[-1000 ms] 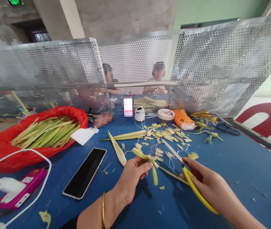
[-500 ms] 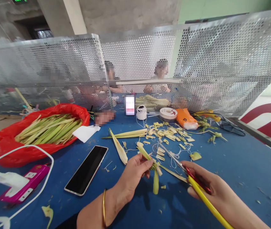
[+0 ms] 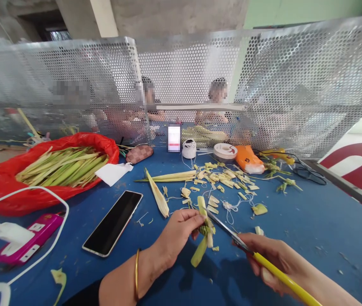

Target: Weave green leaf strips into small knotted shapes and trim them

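My left hand [image 3: 181,229] pinches a small woven leaf piece [image 3: 205,231] between thumb and fingers. Pale green strips stick out of it, one upward and one down toward the table. In my right hand [image 3: 273,255] is a pair of yellow-handled scissors [image 3: 232,233], gripped by the handles. Their metal blades point up and left, with the tips at the base of the upper strip; whether the blades are parted cannot be made out. Cut leaf scraps [image 3: 228,176] and tangled white thread [image 3: 230,207] lie just beyond both hands.
A red plastic bag [image 3: 5,182] of leaf strips [image 3: 66,165] stands left. Nearer are a black phone [image 3: 114,223] and a purple power strip [image 3: 29,242] with a white cable. A thread spool [image 3: 189,148], tape roll [image 3: 224,151] and orange packet [image 3: 249,159] sit before the perforated metal screen [image 3: 184,63].
The leaf piece has turned in my left hand, its lower strip swinging left. The scissors have moved left, bringing their tips to the upper strip. A long strip near the scissors no longer shows there.
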`<state>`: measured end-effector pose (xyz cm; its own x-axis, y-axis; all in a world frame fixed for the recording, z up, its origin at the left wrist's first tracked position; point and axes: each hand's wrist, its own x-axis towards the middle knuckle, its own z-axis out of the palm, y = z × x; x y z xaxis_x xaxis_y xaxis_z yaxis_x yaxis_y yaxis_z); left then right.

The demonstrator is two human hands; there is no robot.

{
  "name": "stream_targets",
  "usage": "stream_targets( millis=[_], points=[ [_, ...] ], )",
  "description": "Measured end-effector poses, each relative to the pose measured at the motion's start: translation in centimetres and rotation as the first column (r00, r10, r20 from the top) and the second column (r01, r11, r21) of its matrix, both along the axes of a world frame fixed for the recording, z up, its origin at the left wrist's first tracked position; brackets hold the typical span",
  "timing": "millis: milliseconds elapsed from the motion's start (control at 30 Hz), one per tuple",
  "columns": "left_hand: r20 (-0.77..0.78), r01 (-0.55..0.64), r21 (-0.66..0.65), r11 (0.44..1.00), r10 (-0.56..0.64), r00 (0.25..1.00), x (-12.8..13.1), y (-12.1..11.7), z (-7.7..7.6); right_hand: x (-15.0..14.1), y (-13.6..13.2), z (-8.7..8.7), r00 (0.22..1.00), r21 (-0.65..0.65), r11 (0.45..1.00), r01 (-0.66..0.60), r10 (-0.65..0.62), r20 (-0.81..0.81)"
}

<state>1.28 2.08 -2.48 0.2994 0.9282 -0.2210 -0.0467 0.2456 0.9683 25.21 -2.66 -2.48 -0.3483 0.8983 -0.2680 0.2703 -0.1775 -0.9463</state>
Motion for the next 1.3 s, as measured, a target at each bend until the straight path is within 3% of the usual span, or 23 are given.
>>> stream_targets(
  millis=[300, 533, 867, 1133, 1300],
  points=[
    [-0.045, 0.021, 0.017, 1.000, -0.020, 0.999, -0.1, 0.1, -0.3, -0.6, 0.7, 0.5, 0.979, -0.087, 0.975, -0.204, 0.202, -0.027],
    [-0.037, 0.036, 0.005, 0.999, -0.036, 0.999, 0.0, 0.1, -0.3, -1.1, 0.6, 1.3, 0.980, -0.132, 0.972, -0.196, 0.190, -0.055],
    [0.032, 0.066, -0.017, 0.998, -0.065, 0.997, 0.1, -0.1, 0.6, -0.8, 0.6, -0.2, 0.975, -0.110, 0.971, -0.210, 0.200, -0.100],
    [0.034, 0.083, -0.039, 0.996, -0.082, 0.996, 0.1, -0.1, 0.5, -1.1, 0.4, 0.8, 0.977, -0.116, 0.973, -0.198, 0.188, -0.096],
    [0.017, 0.093, -0.036, 0.995, -0.093, 0.996, 0.1, 0.0, 0.4, -1.0, 0.8, 0.9, 0.984, 0.012, 0.985, -0.175, 0.175, -0.042]
  ],
)
